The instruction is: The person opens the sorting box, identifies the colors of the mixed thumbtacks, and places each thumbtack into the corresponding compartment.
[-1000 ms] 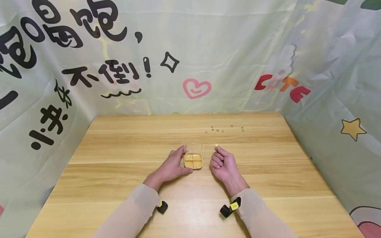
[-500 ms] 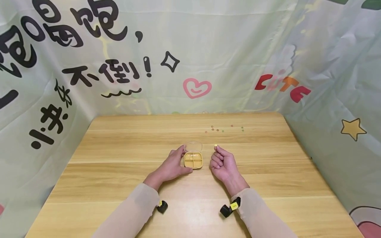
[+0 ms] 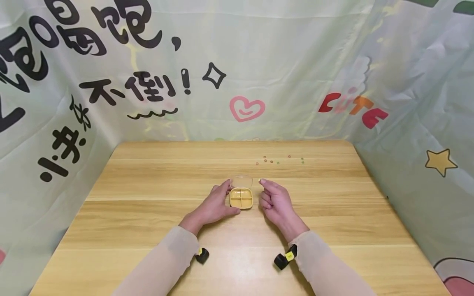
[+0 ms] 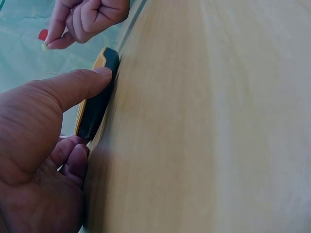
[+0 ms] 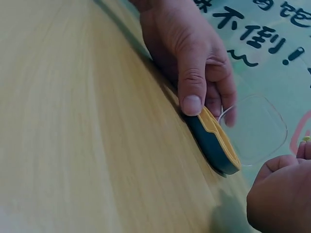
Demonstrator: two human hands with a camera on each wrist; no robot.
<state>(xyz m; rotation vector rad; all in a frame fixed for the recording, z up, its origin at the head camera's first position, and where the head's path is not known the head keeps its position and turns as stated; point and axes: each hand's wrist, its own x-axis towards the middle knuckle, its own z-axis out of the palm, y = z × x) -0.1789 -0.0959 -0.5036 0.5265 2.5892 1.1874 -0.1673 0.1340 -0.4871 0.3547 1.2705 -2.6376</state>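
Note:
A small pill box point(image 3: 241, 199) with a yellow divided inside and a dark green outer shell point(image 5: 209, 143) sits on the table. Its clear lid point(image 5: 260, 128) stands open at the far side. My left hand point(image 3: 212, 207) holds the box from the left, thumb at the near edge and fingers at the far left corner. Just right of the lid, my right hand point(image 3: 275, 203) pinches a tiny pale yellow piece point(image 4: 44, 47) between thumb and index finger, its other fingers curled. Most of that piece is hidden by the fingertips, so its kind cannot be told.
Several tiny red and green rings point(image 3: 271, 161) lie scattered toward the back of the wooden table point(image 3: 148, 172). A printed cloth point(image 3: 289, 74) hangs along the back and sides. Each wrist wears a small black camera point(image 3: 280, 261).
My right hand has turned and moved slightly left, bringing the pinched yellow piece nearer the open lid. The left hand and pill box have stayed in place.

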